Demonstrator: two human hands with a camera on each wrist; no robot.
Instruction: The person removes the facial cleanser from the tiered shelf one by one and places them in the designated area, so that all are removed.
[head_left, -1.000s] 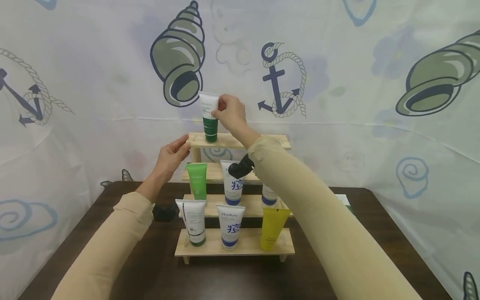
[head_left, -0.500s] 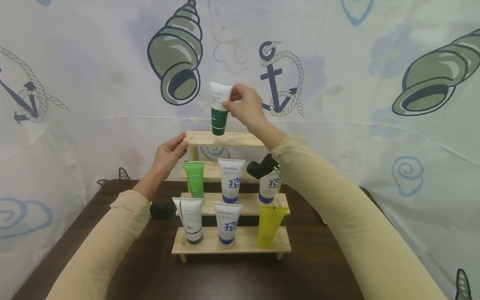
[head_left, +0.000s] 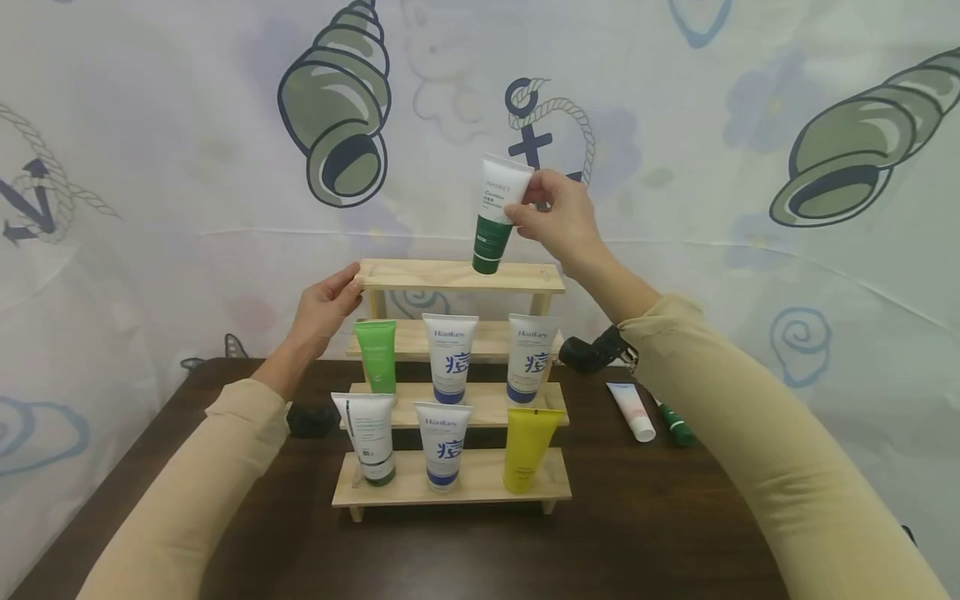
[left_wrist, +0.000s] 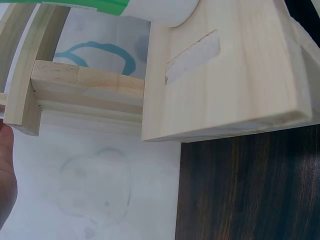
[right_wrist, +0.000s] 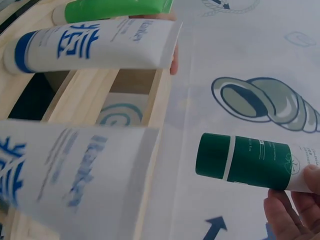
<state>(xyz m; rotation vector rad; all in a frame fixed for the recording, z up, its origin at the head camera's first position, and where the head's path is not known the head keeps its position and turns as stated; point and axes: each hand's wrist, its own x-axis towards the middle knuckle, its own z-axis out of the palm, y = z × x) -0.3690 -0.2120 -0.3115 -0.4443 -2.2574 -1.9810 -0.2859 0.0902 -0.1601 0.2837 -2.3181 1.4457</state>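
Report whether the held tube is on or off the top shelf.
Off. The right hand holds the tube; right wrist view shows its cap clear of the shelf.

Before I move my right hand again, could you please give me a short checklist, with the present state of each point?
1. Grip: ok; the right hand pinches the white-and-green tube by its upper part.
2. Cap direction: ok; the green cap points downward, with the tube tilted.
3. Left hand on the stand: ok; it holds the left end of the top shelf.
4. Gap between cap and top shelf: cannot tell its size.
5. Lowest shelf: ok; three tubes stand there, the yellow tube on the right.
6. All tubes standing: not ok; a pink-and-white tube lies on the table.
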